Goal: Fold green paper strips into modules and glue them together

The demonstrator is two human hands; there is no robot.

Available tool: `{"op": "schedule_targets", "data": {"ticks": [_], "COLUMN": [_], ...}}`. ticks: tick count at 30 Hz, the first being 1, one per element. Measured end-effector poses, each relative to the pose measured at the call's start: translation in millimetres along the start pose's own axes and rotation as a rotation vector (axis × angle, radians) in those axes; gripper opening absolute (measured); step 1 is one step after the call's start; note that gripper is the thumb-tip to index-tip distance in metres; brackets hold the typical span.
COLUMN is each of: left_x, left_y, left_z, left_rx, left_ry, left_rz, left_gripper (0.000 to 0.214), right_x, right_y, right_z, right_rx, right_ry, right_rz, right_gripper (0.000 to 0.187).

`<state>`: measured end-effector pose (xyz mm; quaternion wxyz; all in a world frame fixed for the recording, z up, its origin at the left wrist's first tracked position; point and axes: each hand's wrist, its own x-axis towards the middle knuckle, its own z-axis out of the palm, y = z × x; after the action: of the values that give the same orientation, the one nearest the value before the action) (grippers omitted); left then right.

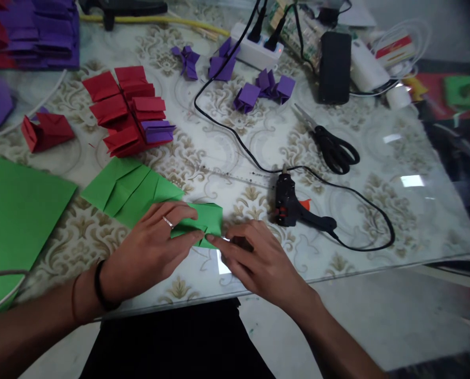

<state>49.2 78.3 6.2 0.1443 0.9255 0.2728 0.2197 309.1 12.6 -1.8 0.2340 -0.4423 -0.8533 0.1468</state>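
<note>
A small piece of green folded paper point(213, 213) lies on the table close to its front edge, under both hands. My left hand point(148, 242), with a ring and dark wristbands, has its fingers bent over the left part of the paper, its thumb pressed on a fold. My right hand point(258, 258) grips the right front corner, a fingertip touching the fold beside the left thumb. The fingers hide part of the folds. Just behind my left hand lies another creased green paper point(130, 187). A flat green sheet point(17, 216) is at the left.
Red folded paper pieces point(112, 110) and purple ones point(246, 97) lie farther back. A black glue gun point(288, 202) with its looping cord rests right of my hands, near black-handled scissors point(333, 147). A white power strip point(254, 47) and a black phone-like block point(335, 67) stand behind.
</note>
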Motion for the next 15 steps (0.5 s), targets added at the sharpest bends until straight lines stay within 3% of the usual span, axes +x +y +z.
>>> {"op": "schedule_targets", "data": {"ticks": [15], "left_x": [2.3], "left_y": [6.2], "left_z": [-10.6], "left_rx": [0.076], "left_ry": [0.001], "left_rz": [0.057], "left_gripper": [0.015], "right_x": [3.5], "right_y": [-2.8], "right_z": [-0.2], "right_rx": [-0.012], "right_ry": [-0.028], "right_rz": [0.021], "right_gripper": [0.038]}}
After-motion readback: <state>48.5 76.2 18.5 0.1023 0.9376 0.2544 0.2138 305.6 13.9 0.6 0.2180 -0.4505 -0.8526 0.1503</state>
